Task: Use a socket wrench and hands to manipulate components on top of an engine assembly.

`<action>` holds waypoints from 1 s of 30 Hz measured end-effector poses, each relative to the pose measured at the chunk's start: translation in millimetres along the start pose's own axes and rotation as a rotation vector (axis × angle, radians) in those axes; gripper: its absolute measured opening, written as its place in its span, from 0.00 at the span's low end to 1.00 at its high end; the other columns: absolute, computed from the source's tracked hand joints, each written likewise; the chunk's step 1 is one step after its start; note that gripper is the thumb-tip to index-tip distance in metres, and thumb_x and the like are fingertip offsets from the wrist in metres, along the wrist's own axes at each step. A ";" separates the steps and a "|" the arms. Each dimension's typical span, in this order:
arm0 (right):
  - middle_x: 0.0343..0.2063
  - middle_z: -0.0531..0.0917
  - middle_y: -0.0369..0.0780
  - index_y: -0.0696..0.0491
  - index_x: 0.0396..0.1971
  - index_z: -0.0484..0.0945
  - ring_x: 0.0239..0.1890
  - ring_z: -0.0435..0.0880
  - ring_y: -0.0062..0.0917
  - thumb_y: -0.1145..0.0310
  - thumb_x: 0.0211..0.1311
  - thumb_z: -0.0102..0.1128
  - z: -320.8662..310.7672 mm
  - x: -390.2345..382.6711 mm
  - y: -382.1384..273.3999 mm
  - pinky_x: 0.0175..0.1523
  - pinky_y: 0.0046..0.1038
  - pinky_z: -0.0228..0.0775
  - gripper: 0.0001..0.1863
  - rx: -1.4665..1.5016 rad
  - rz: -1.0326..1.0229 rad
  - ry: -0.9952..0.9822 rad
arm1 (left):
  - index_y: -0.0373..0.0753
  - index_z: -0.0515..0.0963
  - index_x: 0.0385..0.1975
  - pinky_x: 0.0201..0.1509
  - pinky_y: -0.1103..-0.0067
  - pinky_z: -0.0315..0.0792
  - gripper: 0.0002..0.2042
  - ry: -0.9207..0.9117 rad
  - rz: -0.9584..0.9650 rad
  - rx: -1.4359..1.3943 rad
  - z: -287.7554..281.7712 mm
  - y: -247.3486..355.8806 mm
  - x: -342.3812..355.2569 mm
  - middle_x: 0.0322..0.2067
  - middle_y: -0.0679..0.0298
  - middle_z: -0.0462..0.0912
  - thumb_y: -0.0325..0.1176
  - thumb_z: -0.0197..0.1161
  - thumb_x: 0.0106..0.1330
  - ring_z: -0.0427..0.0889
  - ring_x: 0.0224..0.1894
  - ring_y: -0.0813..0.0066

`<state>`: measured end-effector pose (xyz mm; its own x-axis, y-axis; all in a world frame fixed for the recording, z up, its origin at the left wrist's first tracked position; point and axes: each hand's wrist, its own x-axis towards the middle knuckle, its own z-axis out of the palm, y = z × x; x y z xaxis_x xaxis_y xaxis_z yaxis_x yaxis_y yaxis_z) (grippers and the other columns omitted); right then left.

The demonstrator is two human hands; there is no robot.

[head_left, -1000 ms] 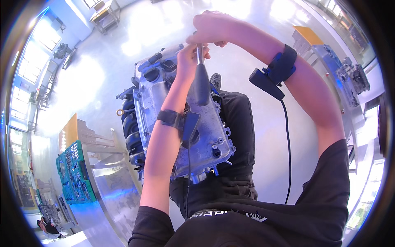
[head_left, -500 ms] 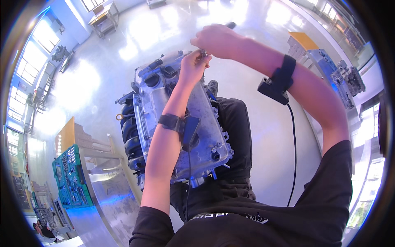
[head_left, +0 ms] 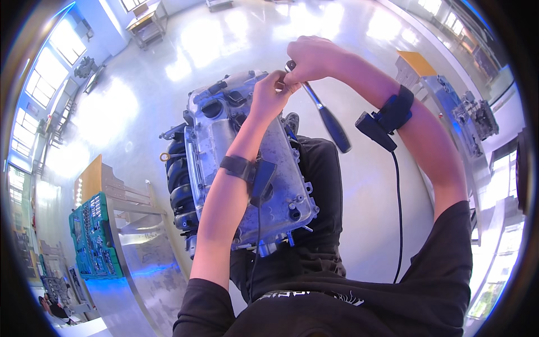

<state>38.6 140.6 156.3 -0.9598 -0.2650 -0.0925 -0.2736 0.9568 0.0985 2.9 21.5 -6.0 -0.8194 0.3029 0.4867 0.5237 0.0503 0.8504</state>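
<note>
My right hand [head_left: 307,59] is closed around the head end of a ratchet wrench [head_left: 333,127], whose chrome shaft and black handle slant down to the right. My left hand [head_left: 272,95] touches it just below, fingers curled on something small that I cannot make out beside the wrench's head. Both are at the far end of a metal engine [head_left: 283,185] with a silver valve cover and a black manifold along its left side. A black-trousered leg [head_left: 328,185] is alongside the engine's right. Dark cabled devices are strapped to both forearms.
A green socket set [head_left: 95,236] stands at the left by a metal bench with a wooden panel [head_left: 90,174]. Another engine [head_left: 474,118] is on a bench at the right. A distant workbench [head_left: 143,25] stands at the back. A person [head_left: 62,312] is at the far lower left.
The wrench handle pointed toward me, then away behind my right hand, and now points down to the right. My right hand moved right and down; my left hand also shifted right and down.
</note>
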 end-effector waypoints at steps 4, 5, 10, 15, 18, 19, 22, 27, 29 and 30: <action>0.27 0.84 0.43 0.57 0.25 0.84 0.32 0.85 0.32 0.61 0.36 0.69 -4.4 -1.0 -9.3 0.36 0.33 0.78 0.16 0.028 0.003 0.021 | 0.29 0.78 0.36 0.40 0.81 0.75 0.06 -0.020 -0.016 -0.046 -2.4 -6.0 1.5 0.26 0.63 0.81 0.26 0.59 0.65 0.81 0.31 0.79; 0.28 0.84 0.43 0.56 0.26 0.84 0.32 0.85 0.32 0.61 0.37 0.69 -7.8 -1.9 -11.2 0.36 0.33 0.78 0.15 -0.046 -0.064 0.007 | 0.29 0.78 0.36 0.40 0.81 0.75 0.06 -0.023 -0.011 -0.047 -1.4 -4.4 2.6 0.26 0.63 0.81 0.26 0.59 0.65 0.81 0.31 0.79; 0.27 0.83 0.43 0.57 0.27 0.81 0.33 0.83 0.39 0.65 0.45 0.65 12.9 12.5 1.0 0.39 0.37 0.75 0.11 -0.197 -0.250 0.140 | 0.28 0.77 0.37 0.38 0.81 0.75 0.09 0.002 -0.083 -0.187 -0.8 4.1 1.6 0.24 0.65 0.79 0.29 0.58 0.67 0.79 0.29 0.80; 0.30 0.84 0.44 0.56 0.30 0.81 0.36 0.85 0.35 0.64 0.40 0.70 27.5 25.2 10.8 0.43 0.33 0.76 0.15 -0.205 -0.410 0.297 | 0.27 0.77 0.38 0.38 0.80 0.75 0.10 0.008 -0.072 -0.147 -0.1 -1.0 1.9 0.26 0.64 0.80 0.29 0.60 0.66 0.80 0.29 0.79; 0.31 0.84 0.45 0.56 0.30 0.81 0.37 0.85 0.35 0.63 0.37 0.72 11.4 16.8 -3.2 0.43 0.33 0.76 0.18 -0.108 -0.316 0.224 | 0.27 0.77 0.38 0.39 0.80 0.76 0.10 0.055 -0.082 -0.101 -7.0 -1.1 -2.4 0.28 0.62 0.81 0.30 0.62 0.64 0.82 0.31 0.77; 0.31 0.84 0.45 0.56 0.30 0.81 0.37 0.85 0.35 0.63 0.37 0.72 9.8 13.2 -1.0 0.43 0.33 0.76 0.18 -0.110 -0.322 0.215 | 0.27 0.77 0.39 0.39 0.80 0.76 0.11 0.059 -0.074 -0.093 -4.1 0.9 -1.3 0.28 0.61 0.82 0.30 0.63 0.64 0.83 0.32 0.76; 0.24 0.82 0.45 0.56 0.24 0.80 0.33 0.83 0.38 0.60 0.39 0.68 9.3 9.4 6.4 0.40 0.37 0.73 0.15 -0.093 -0.266 0.226 | 0.27 0.77 0.38 0.39 0.80 0.77 0.12 0.122 -0.024 0.009 -1.9 16.8 1.0 0.29 0.59 0.83 0.31 0.64 0.62 0.84 0.33 0.74; 0.21 0.81 0.50 0.58 0.24 0.81 0.31 0.83 0.42 0.52 0.40 0.64 10.3 12.9 -12.8 0.39 0.37 0.74 0.21 0.103 -0.077 0.207 | 0.31 0.79 0.33 0.33 0.81 0.75 0.05 0.146 0.119 0.027 -9.9 -4.7 -0.5 0.23 0.62 0.82 0.27 0.60 0.63 0.81 0.27 0.79; 0.21 0.81 0.49 0.57 0.25 0.82 0.31 0.82 0.42 0.55 0.40 0.64 12.0 5.5 -13.7 0.39 0.38 0.73 0.19 -0.002 -0.149 0.266 | 0.31 0.78 0.31 0.31 0.81 0.72 0.06 0.130 0.046 0.022 -4.8 9.8 -2.7 0.21 0.63 0.81 0.28 0.59 0.64 0.79 0.24 0.80; 0.21 0.81 0.48 0.57 0.26 0.82 0.30 0.82 0.43 0.58 0.41 0.64 12.4 3.8 -14.5 0.38 0.39 0.73 0.17 -0.099 -0.221 0.328 | 0.32 0.78 0.29 0.28 0.80 0.70 0.07 0.110 -0.028 0.023 -5.1 19.4 -4.5 0.19 0.63 0.80 0.29 0.58 0.65 0.76 0.22 0.81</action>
<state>39.7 127.2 142.3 -0.8419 -0.5022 0.1976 -0.4648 0.8607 0.2077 15.5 16.2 9.4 -0.8539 0.1952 0.4824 0.5041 0.0801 0.8599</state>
